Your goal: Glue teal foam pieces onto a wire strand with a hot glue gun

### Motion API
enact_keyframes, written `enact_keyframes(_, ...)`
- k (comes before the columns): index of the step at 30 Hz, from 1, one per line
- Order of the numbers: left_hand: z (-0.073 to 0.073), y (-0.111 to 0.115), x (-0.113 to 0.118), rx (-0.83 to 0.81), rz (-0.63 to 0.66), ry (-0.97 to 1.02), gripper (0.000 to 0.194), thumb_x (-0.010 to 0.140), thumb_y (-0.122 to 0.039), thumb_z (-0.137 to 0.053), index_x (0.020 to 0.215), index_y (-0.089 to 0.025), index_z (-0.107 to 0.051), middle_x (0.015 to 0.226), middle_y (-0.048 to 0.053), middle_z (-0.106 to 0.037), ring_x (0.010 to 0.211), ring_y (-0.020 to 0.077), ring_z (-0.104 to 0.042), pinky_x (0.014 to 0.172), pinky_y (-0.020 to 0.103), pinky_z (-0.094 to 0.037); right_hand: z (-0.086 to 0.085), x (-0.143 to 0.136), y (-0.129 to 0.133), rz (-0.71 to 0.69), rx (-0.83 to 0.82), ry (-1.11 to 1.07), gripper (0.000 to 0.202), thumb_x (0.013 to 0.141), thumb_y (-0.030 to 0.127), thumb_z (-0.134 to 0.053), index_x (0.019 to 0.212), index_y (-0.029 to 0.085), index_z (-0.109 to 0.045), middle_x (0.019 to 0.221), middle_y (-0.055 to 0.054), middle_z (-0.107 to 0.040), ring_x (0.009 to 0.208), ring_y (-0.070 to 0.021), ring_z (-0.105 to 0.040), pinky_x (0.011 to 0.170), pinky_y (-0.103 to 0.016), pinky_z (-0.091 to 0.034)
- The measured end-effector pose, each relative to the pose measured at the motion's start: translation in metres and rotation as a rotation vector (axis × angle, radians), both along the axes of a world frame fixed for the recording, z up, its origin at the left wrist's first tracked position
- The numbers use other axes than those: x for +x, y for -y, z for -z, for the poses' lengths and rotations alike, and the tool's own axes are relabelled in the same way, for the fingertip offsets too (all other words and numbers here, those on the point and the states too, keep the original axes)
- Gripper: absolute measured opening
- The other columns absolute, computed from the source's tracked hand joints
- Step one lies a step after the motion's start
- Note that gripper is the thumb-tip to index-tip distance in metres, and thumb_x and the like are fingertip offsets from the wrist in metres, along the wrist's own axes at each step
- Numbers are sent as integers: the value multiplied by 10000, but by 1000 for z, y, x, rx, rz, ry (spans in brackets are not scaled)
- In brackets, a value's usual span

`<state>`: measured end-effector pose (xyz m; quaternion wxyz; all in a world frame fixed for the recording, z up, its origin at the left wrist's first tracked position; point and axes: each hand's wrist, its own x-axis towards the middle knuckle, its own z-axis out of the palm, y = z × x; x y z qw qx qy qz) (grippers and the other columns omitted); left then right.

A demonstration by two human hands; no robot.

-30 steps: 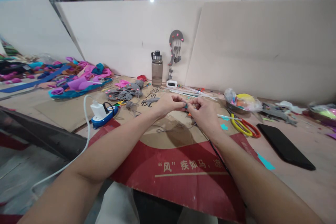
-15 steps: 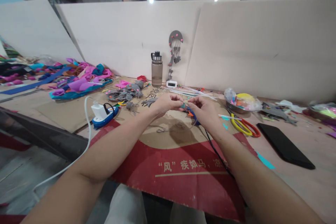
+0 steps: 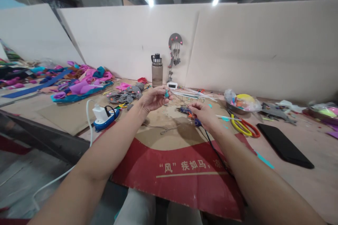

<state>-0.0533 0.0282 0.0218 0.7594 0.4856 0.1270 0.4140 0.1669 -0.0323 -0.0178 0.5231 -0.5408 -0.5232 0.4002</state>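
My left hand (image 3: 155, 99) pinches a small teal piece (image 3: 166, 94) between its fingertips, raised over the cardboard. To its right, my right hand (image 3: 201, 112) has its fingers pressed together on a thin grey string (image 3: 181, 99), which runs up toward the teal piece. Just below my right hand lies a blue tool (image 3: 197, 122) with a black cable. Loose grey yarn (image 3: 165, 130) trails over the cardboard mat (image 3: 174, 161) between my arms.
Behind stand a bottle (image 3: 157, 72) and a small white device (image 3: 172, 85). Grey felt pieces (image 3: 124, 95) and a blue power strip (image 3: 107, 121) lie left. Scissors (image 3: 244, 126), a phone (image 3: 285, 145) and a bowl (image 3: 241, 109) are right.
My hands have moved apart from nearly touching. The left went left and up with the teal piece, and the string now stretches between them.
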Motion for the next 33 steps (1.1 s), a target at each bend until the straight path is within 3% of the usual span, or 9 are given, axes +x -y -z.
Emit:
enact_keyframes(4,0,-3,1,-44,-53,86,89,713,-60,-598,791,-98,-618,693,41,-684,651,129,-701,562,156,-572,6,2,-4,8,-23,16,161,667,295,-703,689,188,-585,511,61,-523,445,-68,-435,453,-198,-344)
enact_keyframes(16,6,-6,8,-7,-78,-37,159,686,-122,-672,835,-118,-617,735,49,-689,691,158,-702,518,187,-545,3,13,-9,192,63,-83,101,737,224,-581,676,200,-504,619,26,-568,526,-83,-520,504,-200,-434)
enact_keyframes(21,10,-13,11,116,-247,-159,249,612,-201,-765,778,-125,-596,756,63,-693,694,160,-679,520,219,-537,-8,7,-1,175,203,-277,124,733,252,-611,735,215,-493,634,56,-531,507,-78,-503,531,-222,-473)
enact_keyframes(24,13,-16,13,158,-382,-190,274,610,-253,-774,775,-128,-594,752,57,-679,684,138,-653,518,209,-512,-15,3,7,78,304,-328,155,719,270,-655,743,219,-511,616,68,-495,502,-69,-451,544,-217,-470)
enact_keyframes(27,15,-19,13,187,-529,-180,263,607,-272,-766,756,-138,-596,729,22,-640,640,105,-594,492,187,-467,-19,-3,17,-148,305,-267,141,756,304,-655,791,224,-543,603,77,-482,495,-75,-419,561,-233,-463)
enact_keyframes(30,16,-20,13,205,-645,-138,231,609,-266,-756,734,-146,-603,700,-18,-581,578,67,-499,467,170,-413,-19,-15,30,-375,288,26,76,821,292,-612,838,219,-600,628,54,-547,564,-102,-499,616,-254,-461)
enact_keyframes(33,15,-18,14,212,-659,-77,215,617,-257,-749,745,-150,-614,702,-32,-553,562,54,-454,458,165,-373,-16,-32,43,-477,405,435,67,847,206,-594,830,205,-658,796,-2,-662,749,-131,-590,743,-274,-461)
